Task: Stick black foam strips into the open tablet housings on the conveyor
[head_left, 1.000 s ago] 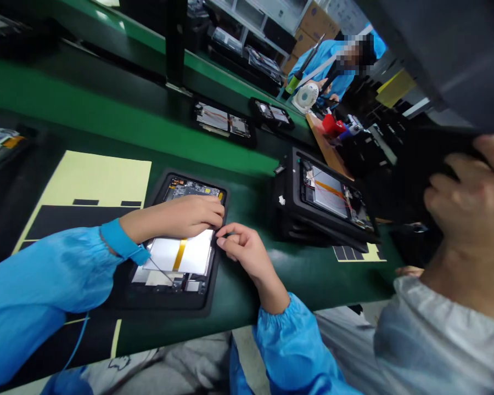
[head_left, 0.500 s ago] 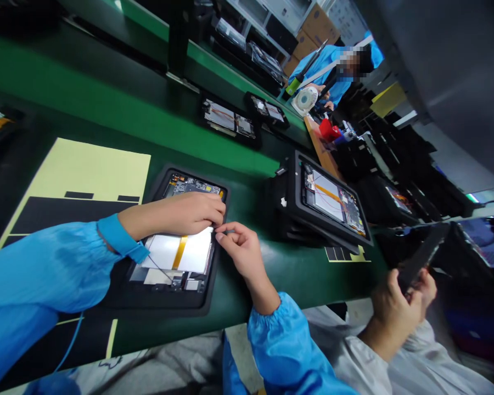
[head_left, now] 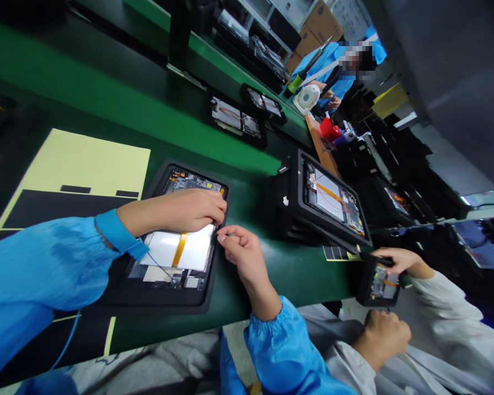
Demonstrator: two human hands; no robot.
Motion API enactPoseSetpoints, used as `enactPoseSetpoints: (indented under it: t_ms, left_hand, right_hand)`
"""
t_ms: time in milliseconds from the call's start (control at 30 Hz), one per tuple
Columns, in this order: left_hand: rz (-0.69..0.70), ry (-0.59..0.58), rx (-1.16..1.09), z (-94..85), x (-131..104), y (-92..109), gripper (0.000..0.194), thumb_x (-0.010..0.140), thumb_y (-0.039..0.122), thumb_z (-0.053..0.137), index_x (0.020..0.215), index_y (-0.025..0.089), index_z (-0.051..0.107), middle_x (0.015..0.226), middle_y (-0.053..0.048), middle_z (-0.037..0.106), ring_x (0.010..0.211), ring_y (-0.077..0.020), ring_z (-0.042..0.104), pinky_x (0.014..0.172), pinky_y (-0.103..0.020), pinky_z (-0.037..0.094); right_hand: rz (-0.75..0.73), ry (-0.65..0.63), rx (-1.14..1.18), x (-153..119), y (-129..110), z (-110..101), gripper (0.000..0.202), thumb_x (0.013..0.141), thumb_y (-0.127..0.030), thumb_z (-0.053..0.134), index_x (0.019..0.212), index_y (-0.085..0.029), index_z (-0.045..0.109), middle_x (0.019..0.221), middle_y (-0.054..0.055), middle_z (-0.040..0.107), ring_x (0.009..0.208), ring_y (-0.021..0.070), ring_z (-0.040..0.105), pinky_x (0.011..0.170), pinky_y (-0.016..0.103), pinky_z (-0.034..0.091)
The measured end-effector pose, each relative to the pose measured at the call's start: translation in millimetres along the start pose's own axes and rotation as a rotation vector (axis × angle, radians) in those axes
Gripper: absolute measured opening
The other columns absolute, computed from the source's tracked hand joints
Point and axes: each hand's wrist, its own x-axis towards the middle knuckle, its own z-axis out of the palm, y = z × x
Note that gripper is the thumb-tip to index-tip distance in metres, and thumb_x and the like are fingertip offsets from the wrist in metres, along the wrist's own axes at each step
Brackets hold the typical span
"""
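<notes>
An opened tablet (head_left: 177,291) lies in a black foam frame in front of me, with a silver battery (head_left: 197,249) crossed by an orange strip and circuit boards above it. My left hand (head_left: 193,211) rests over the battery's upper part, its fingers bent together at the tablet's right edge. Whatever is under those fingertips is hidden. Just below and to the right, my right hand (head_left: 242,249) pinches at the same edge, with something small and dark between thumb and forefinger that I cannot make out.
A stack of foam frames (head_left: 333,197) holding an open tablet stands to the right. Black and yellow sheets (head_left: 99,159) lie left. Two open devices (head_left: 234,118) sit on the green belt behind. A neighbour's hand (head_left: 403,260) holds a small device; another person sits by a fan (head_left: 307,99).
My left hand has hardly moved, while my right hand's fingertips have drawn slightly away from it. The neighbour's hands have separated, one lowering the device. The devices on the belt have shifted.
</notes>
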Motion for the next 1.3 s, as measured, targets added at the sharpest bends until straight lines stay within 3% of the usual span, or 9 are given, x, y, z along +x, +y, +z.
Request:
enactPoseSetpoints:
  t_ms: [467,667,933,1300]
  left_hand:
    - [-0.008,0.008,-0.022,0.4,-0.7,-0.2,0.031,0.088,0.004,0.043,0.079,0.018,0.069,0.087,-0.005,0.066,0.087,-0.0202,0.056,0.080,-0.029,0.043]
    - [0.013,0.016,-0.009,0.6,0.3,-0.6,0.031,0.086,0.003,0.044,0.081,0.018,0.070,0.087,-0.005,0.066,0.088,-0.0207,0.057,0.080,-0.029,0.043]
    - [0.008,0.004,0.013,0.7,-0.4,-1.2,0.032,0.087,0.005,0.042,0.082,0.018,0.071,0.088,-0.007,0.068,0.089,-0.0216,0.057,0.082,-0.030,0.044]
    - [0.000,0.005,-0.016,-0.3,1.2,-0.4,0.032,0.086,0.005,0.041,0.081,0.018,0.070,0.087,-0.006,0.067,0.088,-0.0212,0.057,0.080,-0.031,0.044]
  right_hand:
    - [-0.027,0.040,-0.018,2.1,1.6,4.2,0.033,0.070,-0.041,0.080,0.087,-0.016,0.067,0.043,-0.014,0.035,0.040,0.0041,0.023,0.043,0.021,0.015]
    - [-0.119,0.072,-0.036,-4.8,-0.6,1.6,0.031,0.075,-0.043,0.077,0.086,-0.017,0.065,0.046,-0.013,0.035,0.043,0.0046,0.024,0.045,0.021,0.016]
    - [-0.078,-0.073,-0.103,-10.6,1.9,-5.1,0.032,0.080,-0.046,0.075,0.085,-0.017,0.064,0.046,-0.012,0.036,0.042,0.0049,0.024,0.044,0.021,0.017]
    - [-0.051,-0.060,-0.122,-1.2,1.8,-2.7,0.040,0.077,-0.053,0.077,0.087,-0.018,0.061,0.044,-0.013,0.036,0.040,0.0050,0.026,0.042,0.020,0.018]
